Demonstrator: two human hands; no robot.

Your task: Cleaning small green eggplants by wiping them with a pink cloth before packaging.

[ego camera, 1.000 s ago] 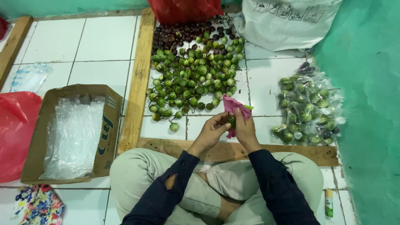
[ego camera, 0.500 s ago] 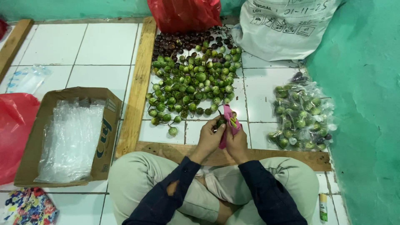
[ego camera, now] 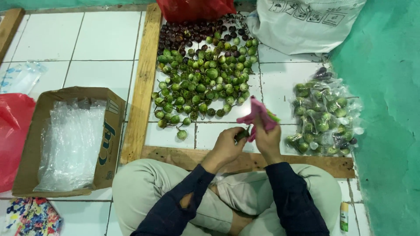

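Centre frame: left hand (ego camera: 227, 146) grasped a small green fruit (ego camera: 242, 134); right hand (ego camera: 267, 139) clutched a pink cloth (ego camera: 259, 114) against it. Filled bags (ego camera: 326, 118) lay right; large loose heap (ego camera: 203, 81) remained on the floor.

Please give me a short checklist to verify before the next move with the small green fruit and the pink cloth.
1. Left hand grips the small green fruit: ok.
2. Right hand holds the pink cloth: ok.
3. Cloth touches the fruit: ok, it seems.
4. Fruit surface clean: cannot tell, mostly hidden.
5. Loose green fruit pile within reach ahead: ok.
6. Clear bags of fruit lie to the right, apart from the pile: ok.
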